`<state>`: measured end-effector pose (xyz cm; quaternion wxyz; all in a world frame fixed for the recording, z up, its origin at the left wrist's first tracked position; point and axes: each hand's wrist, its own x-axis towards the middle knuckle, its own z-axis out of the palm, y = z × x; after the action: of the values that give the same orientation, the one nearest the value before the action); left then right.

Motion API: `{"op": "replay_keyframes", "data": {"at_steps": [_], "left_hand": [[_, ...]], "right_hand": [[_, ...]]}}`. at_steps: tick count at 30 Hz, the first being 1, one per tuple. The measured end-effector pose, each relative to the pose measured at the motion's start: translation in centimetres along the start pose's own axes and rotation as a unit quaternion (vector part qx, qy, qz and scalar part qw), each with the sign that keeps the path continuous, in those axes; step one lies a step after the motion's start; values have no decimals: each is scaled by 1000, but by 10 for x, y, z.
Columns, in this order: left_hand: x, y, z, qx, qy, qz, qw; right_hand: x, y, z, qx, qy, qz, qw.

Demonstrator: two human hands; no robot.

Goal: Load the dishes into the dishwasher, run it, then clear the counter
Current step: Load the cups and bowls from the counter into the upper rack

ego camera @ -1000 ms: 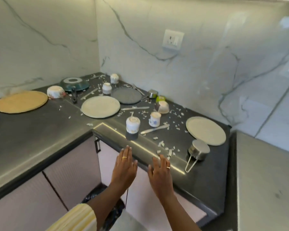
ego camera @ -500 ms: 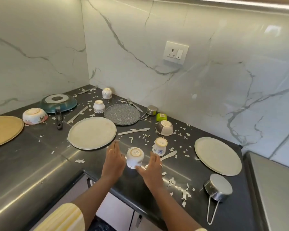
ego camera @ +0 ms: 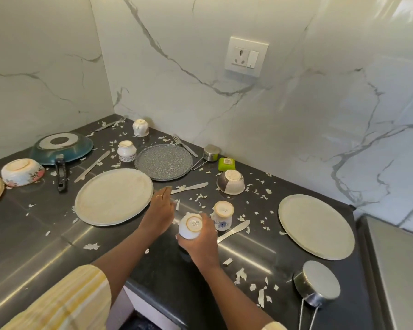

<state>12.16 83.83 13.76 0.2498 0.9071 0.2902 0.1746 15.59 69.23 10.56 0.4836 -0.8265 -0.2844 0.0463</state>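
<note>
While the right hand (ego camera: 202,241) grips an upturned white cup (ego camera: 190,225) with its fingers curled round the side, the cup's ringed base faces up, near the front edge of the dark worktop (ego camera: 45,236). Whether the cup is clear of the surface cannot be told. Just beside it stands a second upturned cup with a blue flower (ego camera: 223,215), and a butter knife (ego camera: 234,231) lies at that cup's foot. The left hand (ego camera: 161,208) holds nothing; its fingers are straight and close together, stretched out just beside the rim of a large cream plate (ego camera: 110,196). Another cream plate (ego camera: 316,226) lies well apart to the right, with an upturned steel saucepan (ego camera: 317,283) near it. Torn paper scraps (ego camera: 240,275) are strewn over the worktop.
</note>
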Motion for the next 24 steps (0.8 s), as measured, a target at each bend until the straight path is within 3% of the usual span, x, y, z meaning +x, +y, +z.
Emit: {"op": "replay_keyframes", "data": {"at_steps": [4,7,10,12,16,24], "left_hand": [[26,29,13,-25,-79,-15,996],[38,51,24,-16,-149,20,989],[44,65,37,28,-259,62,964],[46,69,48,50,-291,78,952],[44,71,65,51,-291,88,951],[28,68,69,-36,-237,29,970]], "right_hand": [[10,5,-42,9,73,-69,995],[20,15,-73,-17,116,-97,988],[29,29,-104,-45,129,-90,987],[32,40,-121,-55,136,-73,987],[38,58,-140,-61,150,-42,986],[40,74,-132,-53,133,-39,989]]}}
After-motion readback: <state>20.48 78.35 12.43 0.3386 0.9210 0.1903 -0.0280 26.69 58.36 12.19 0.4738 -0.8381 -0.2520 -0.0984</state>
